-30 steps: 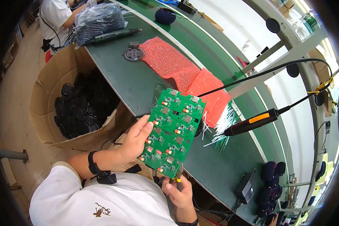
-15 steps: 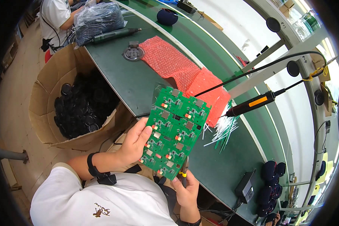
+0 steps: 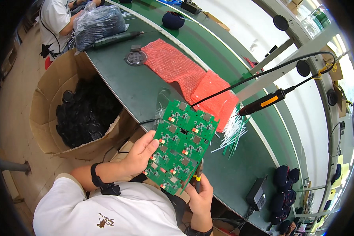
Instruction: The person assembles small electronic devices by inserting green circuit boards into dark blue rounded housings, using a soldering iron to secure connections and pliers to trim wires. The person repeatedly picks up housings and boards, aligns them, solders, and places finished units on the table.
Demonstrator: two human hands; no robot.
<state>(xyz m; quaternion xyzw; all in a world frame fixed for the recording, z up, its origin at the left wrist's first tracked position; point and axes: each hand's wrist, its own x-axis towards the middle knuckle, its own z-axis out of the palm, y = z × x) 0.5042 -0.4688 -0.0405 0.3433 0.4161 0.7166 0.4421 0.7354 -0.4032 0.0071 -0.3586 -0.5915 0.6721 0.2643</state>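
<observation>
A green circuit board panel [image 3: 185,147], populated with several chips and small red and yellow parts, is held tilted in front of me. My left hand [image 3: 141,153] grips its left edge, thumb on the face and the other fingers behind. Close to the panel's lower right edge, my right hand [image 3: 200,198] is closed around dark pliers [image 3: 198,177] with yellow bands. The jaws lie along that edge; whether they touch it I cannot tell.
Red bubble wrap [image 3: 177,65] and white and green strips [image 3: 233,135] lie on the green bench [image 3: 122,84]. An electric screwdriver [image 3: 262,105] hangs at right. A cardboard box [image 3: 47,118] of black round parts stands left. A co-worker [image 3: 56,17] sits far left.
The panel has dropped slightly toward me. My right hand and the pliers have shifted right and a little up along the panel's edge. My left hand keeps its grip.
</observation>
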